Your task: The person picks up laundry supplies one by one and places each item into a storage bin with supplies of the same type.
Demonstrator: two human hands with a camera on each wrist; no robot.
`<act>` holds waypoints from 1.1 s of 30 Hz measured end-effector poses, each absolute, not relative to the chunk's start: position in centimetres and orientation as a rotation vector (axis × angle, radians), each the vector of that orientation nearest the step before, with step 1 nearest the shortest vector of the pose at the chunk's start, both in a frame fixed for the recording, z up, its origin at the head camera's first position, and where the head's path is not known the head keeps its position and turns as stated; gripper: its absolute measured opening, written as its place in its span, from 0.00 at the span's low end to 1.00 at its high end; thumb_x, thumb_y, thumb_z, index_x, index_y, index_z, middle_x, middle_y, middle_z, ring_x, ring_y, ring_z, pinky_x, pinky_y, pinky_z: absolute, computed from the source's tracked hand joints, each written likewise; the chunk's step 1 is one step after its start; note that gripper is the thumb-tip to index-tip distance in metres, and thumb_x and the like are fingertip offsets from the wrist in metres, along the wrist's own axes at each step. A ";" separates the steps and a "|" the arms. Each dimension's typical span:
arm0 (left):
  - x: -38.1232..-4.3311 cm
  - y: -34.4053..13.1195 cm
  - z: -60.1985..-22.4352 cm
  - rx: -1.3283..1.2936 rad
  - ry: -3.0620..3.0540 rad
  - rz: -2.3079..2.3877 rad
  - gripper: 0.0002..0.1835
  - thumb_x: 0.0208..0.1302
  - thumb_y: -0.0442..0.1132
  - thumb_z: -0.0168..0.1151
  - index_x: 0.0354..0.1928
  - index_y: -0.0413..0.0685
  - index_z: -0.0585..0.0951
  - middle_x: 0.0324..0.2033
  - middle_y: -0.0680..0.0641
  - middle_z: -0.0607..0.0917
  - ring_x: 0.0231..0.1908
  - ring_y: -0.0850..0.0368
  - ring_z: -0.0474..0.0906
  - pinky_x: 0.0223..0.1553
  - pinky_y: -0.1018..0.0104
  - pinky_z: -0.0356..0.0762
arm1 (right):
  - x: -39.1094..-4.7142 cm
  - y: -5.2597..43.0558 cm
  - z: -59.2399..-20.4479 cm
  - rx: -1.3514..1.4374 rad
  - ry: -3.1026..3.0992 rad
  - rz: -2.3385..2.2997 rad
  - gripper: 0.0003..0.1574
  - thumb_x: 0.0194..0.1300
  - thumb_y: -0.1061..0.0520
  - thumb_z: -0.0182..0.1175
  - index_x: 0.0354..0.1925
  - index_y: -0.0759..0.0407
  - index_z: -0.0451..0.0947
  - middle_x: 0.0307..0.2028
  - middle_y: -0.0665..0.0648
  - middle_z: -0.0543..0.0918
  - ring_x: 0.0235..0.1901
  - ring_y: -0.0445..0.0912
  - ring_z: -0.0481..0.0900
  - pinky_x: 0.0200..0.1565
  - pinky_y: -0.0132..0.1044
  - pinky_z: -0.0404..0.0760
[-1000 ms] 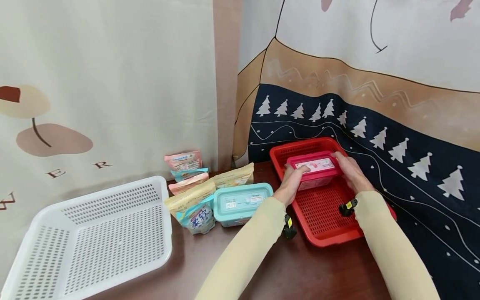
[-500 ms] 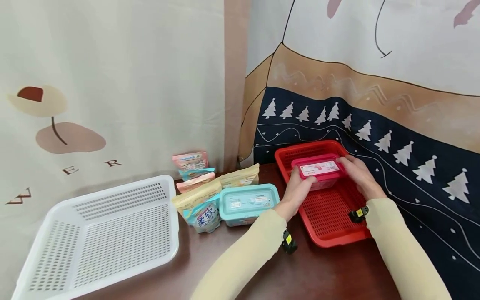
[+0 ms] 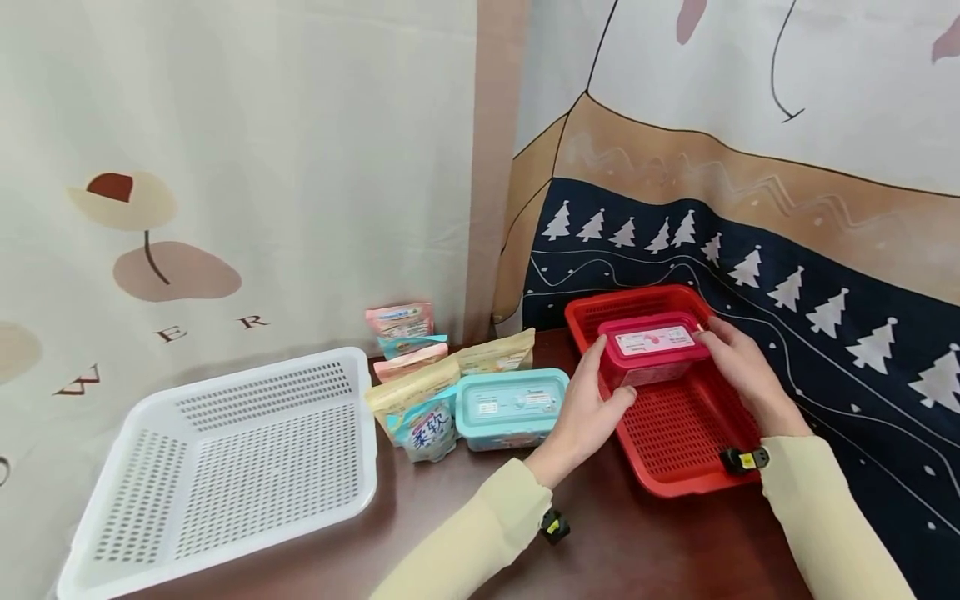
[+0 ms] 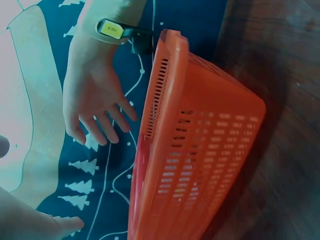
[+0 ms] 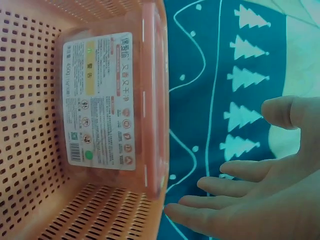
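A pink lidded box [image 3: 651,346] with a white label sits inside the red basket [image 3: 660,483] toward its back end; the right wrist view shows its printed side label [image 5: 100,100]. At the box's left front corner is my left hand [image 3: 588,408], fingers extended and thumb spread; nothing is gripped in it. My right hand [image 3: 742,367] lies along the box's right end, its fingertips close to the lid edge. Both wrist views show the right hand's fingers loosely straight and apart from the box. Only part of my left hand [image 4: 40,222] enters the left wrist view.
Left of the red basket stands a turquoise lidded box [image 3: 513,400]. Several pouches, including a blue-and-white pouch [image 3: 431,429] and a cream pouch [image 3: 498,350], cluster beside it. A white basket [image 3: 367,467] is at the left on the brown table [image 3: 600,558]. Curtains hang behind.
The hands have loosened from the pink box; the left has drawn slightly away leftward with its thumb off the lid. The box stays in the red basket. The head view has turned left.
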State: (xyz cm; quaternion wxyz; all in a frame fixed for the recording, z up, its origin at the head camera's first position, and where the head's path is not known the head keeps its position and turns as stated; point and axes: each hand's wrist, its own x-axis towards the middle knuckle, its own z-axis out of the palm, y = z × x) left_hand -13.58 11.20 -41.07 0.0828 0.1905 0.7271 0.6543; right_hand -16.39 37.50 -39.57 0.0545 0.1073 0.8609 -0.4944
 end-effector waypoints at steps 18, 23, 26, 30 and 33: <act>-11.9 4.8 -41.6 0.618 2.495 1.936 0.39 0.68 0.42 0.58 0.81 0.58 0.60 0.78 0.52 0.62 0.76 0.53 0.58 0.73 0.43 0.61 | -11.5 32.0 -38.3 0.292 2.762 -1.771 0.44 0.83 0.36 0.38 0.83 0.55 0.45 0.81 0.63 0.53 0.76 0.62 0.56 0.69 0.27 0.64; -11.6 3.1 -41.8 0.642 2.571 1.927 0.40 0.68 0.40 0.59 0.81 0.53 0.60 0.78 0.48 0.62 0.77 0.53 0.57 0.73 0.43 0.61 | -10.9 30.3 -38.4 0.253 2.796 -1.801 0.40 0.83 0.38 0.40 0.83 0.52 0.50 0.80 0.60 0.57 0.76 0.59 0.57 0.64 0.20 0.65; -11.5 2.0 -42.0 0.625 2.615 1.911 0.40 0.68 0.41 0.60 0.81 0.51 0.60 0.78 0.45 0.62 0.77 0.51 0.57 0.73 0.41 0.60 | -10.6 29.2 -38.6 0.265 2.804 -1.785 0.39 0.83 0.37 0.40 0.82 0.50 0.53 0.79 0.59 0.60 0.75 0.58 0.58 0.73 0.40 0.63; -11.4 0.5 -42.6 0.579 2.671 1.910 0.40 0.68 0.39 0.60 0.80 0.49 0.60 0.78 0.44 0.62 0.77 0.49 0.57 0.73 0.39 0.59 | -10.5 27.6 -39.1 0.218 2.788 -1.778 0.39 0.83 0.37 0.41 0.82 0.50 0.54 0.78 0.58 0.62 0.75 0.58 0.59 0.72 0.63 0.60; -11.3 -0.6 -43.1 0.529 2.708 1.924 0.40 0.67 0.38 0.60 0.80 0.48 0.60 0.78 0.44 0.62 0.77 0.49 0.57 0.73 0.39 0.59 | -10.4 26.3 -39.6 0.144 2.759 -1.798 0.39 0.83 0.39 0.44 0.82 0.52 0.55 0.78 0.59 0.63 0.75 0.56 0.60 0.72 0.63 0.61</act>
